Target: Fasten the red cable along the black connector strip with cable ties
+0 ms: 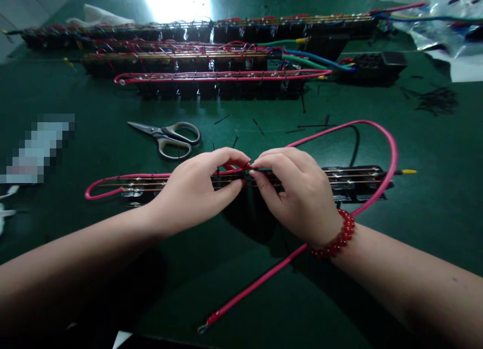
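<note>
Your left hand (198, 188), its grip parted, spans the black strip (352, 180), likely steadying the red cable (393, 155); whether your right hand (302, 195) clamps anything, I cannot tell.

The head camera looks forward and down over a table (433, 203).

Red, seemingly translucent beads (343, 240) ring the wrist of the right hand (302, 193).
</note>
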The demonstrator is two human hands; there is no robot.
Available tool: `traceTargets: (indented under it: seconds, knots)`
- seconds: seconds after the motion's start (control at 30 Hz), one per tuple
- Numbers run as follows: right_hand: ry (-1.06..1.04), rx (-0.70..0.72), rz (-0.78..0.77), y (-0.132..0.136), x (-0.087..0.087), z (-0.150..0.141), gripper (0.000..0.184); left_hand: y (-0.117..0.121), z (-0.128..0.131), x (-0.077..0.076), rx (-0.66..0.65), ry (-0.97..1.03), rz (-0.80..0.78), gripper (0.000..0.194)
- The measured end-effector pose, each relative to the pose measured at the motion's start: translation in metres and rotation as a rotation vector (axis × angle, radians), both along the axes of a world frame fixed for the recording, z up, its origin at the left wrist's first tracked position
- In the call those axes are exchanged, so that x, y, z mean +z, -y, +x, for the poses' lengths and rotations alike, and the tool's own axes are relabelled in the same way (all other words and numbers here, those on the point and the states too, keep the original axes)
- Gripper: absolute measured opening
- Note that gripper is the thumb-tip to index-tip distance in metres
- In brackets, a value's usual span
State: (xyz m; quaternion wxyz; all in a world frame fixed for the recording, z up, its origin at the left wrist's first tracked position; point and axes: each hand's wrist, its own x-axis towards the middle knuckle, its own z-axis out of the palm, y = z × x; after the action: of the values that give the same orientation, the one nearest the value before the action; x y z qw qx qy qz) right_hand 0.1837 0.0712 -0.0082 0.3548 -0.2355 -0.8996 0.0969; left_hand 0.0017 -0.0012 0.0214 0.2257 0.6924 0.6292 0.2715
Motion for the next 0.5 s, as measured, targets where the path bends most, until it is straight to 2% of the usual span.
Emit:
traceTargets:
  seconds: [0.17, 0.5]
  knots:
    - [0.010, -0.023, -0.018, 0.0000, 0.0000, -0.0002, 0.004, 0.0032, 0.0035, -0.0024, 0.004, -0.125, 0.045, 0.029]
    - [0.018, -0.030, -0.007, -0.0001, 0.0000, 0.0008, 0.005, 0.0045, 0.0044, -0.0041, -0.001, -0.179, 0.084, 0.026]
